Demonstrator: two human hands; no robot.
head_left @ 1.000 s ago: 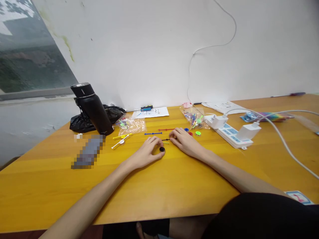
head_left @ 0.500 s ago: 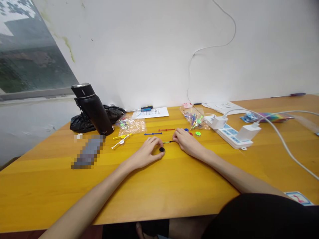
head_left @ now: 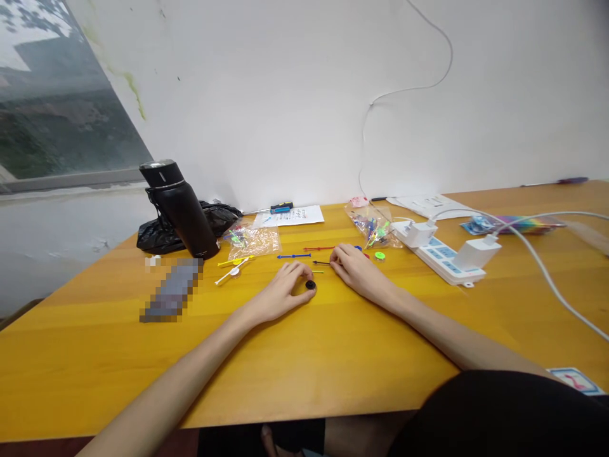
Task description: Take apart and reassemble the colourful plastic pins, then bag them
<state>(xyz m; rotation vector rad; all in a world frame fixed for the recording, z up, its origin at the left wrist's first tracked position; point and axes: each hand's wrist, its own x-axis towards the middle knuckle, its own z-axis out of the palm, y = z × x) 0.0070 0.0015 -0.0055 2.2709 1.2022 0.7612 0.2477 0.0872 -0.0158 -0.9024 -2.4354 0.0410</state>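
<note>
My left hand (head_left: 284, 293) pinches a small black round disc (head_left: 311, 285) between thumb and fingertips, just above the table. My right hand (head_left: 358, 271) is closed on the end of a thin black arrow-shaped stick (head_left: 321, 263), whose tip points left. Between the hands lies a short green stick (head_left: 318, 271). Beyond them are a blue arrow stick (head_left: 294, 256) and a red one (head_left: 318, 248). A green disc (head_left: 379, 256) rests right of my right hand, which partly hides blue and red pieces. Yellow (head_left: 236, 261) and white (head_left: 233, 271) spinner pieces lie to the left.
A black bottle (head_left: 183, 212) stands at left before a black plastic bag (head_left: 159, 235); a blurred flat object (head_left: 174, 289) lies nearer. Clear bags of parts (head_left: 254, 240) (head_left: 373, 225), a paper sheet (head_left: 295, 216) and a screwdriver (head_left: 281, 207) lie behind. A power strip (head_left: 445, 260) with chargers is right.
The black arrow stick in my right hand has moved slightly away from me, apart from the green stick. My left hand keeps the black disc in about the same place.
</note>
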